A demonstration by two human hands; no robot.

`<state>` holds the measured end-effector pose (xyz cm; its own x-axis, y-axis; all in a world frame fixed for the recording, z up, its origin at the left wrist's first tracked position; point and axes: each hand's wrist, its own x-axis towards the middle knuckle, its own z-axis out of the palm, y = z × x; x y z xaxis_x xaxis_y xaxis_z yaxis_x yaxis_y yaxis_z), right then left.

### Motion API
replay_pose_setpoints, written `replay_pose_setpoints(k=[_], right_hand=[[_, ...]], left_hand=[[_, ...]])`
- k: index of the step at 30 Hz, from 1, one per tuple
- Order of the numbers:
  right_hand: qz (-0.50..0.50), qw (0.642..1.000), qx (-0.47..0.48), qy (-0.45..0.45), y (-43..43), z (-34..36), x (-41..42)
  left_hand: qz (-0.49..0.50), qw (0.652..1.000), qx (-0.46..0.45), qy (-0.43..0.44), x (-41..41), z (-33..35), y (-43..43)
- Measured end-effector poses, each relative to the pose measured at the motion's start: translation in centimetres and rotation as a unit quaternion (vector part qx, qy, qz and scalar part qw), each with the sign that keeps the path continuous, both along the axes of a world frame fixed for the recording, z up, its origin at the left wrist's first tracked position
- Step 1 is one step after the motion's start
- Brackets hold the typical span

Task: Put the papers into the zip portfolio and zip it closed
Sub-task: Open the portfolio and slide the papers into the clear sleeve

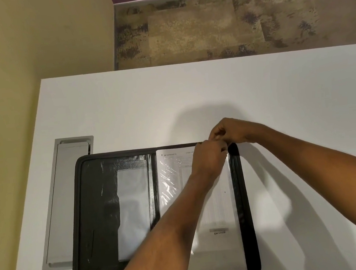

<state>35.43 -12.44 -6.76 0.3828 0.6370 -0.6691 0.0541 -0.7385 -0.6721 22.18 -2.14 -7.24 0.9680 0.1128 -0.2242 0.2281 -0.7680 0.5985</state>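
You are looking at a counter (124,110) with a smooth, matt white face. The zip portfolio (95,202) is showing a black, leather-like lining that is catching glossy streaks of light, and its edge band is looking like dull woven cloth. A matt grey pocket (134,208) is lying flat on its left half. The papers (214,211) are sitting under a clear plastic sleeve (167,181) that is wrinkling and glinting. The long panel (65,195) set into the counter is looking like brushed grey metal. The floor (214,23) is showing rough, mottled carpet.
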Motion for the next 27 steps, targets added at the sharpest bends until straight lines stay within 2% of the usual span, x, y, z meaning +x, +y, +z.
replay_pose_setpoints(k=[7, 12, 16, 19, 22, 27], right_hand=[[0.063, 0.997, -0.039, 0.006, 0.1, 2.5, -0.4], [0.079, 0.997, -0.024, -0.002, -0.6, 2.4, -1.4], [0.064, 0.997, 0.016, -0.04, -0.9, 1.8, -2.9], [0.059, 0.995, 0.006, -0.079, -1.4, 0.9, -3.3], [0.046, 0.994, -0.015, -0.097, -2.1, 0.3, -3.5], [0.048, 0.989, -0.004, -0.136, -2.8, -0.3, -4.2]], left_hand=[[-0.043, 0.998, -0.041, 0.001, -0.3, 0.2, 2.3], [-0.008, 0.995, -0.097, 0.0, -0.5, -0.2, 3.7], [0.023, 0.989, -0.146, 0.008, 0.1, -0.4, 3.6], [0.021, 0.987, -0.159, 0.017, 0.3, -0.7, 3.8], [0.009, 0.987, -0.152, 0.043, -0.3, -1.1, 5.2], [-0.019, 0.992, -0.079, 0.095, -1.6, -1.8, 9.1]])
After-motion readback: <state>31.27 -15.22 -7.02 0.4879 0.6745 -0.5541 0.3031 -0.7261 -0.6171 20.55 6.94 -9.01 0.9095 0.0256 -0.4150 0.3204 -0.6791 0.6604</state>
